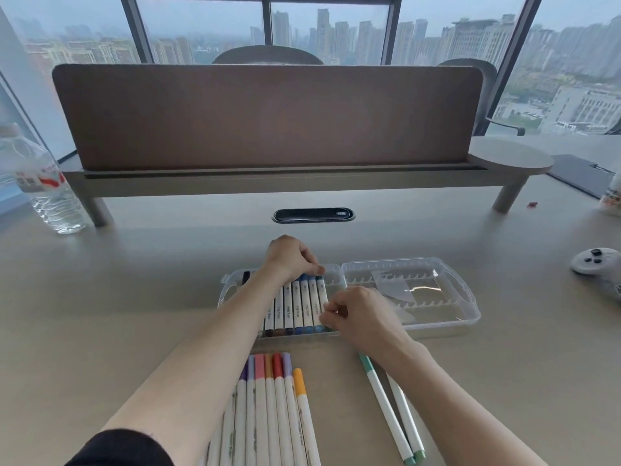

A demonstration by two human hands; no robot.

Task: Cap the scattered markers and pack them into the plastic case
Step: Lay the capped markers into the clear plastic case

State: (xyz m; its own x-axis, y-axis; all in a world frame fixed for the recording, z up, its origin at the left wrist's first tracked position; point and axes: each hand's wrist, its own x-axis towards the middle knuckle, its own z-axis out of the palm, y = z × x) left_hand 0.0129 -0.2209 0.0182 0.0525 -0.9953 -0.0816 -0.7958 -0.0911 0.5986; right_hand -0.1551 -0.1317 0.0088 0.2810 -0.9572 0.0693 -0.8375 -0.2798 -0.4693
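A clear plastic case [468, 317] lies open on the desk, its lid half to the right. Its left half holds a row of several white markers [297, 307] with dark and blue caps. My left hand [292, 258] rests curled on the far ends of that row. My right hand [358, 314] pinches the near end of the rightmost marker [322, 299] in the row. In front of the case lies a bunch of several capped markers [268, 408] with purple, pink, red and yellow caps. Two green-capped markers [391, 412] lie under my right wrist.
A water bottle [40, 183] stands at the left by a raised shelf [268, 183] with a brown divider panel. A white game controller [599, 264] sits at the right edge. A dark cable grommet [314, 215] is behind the case.
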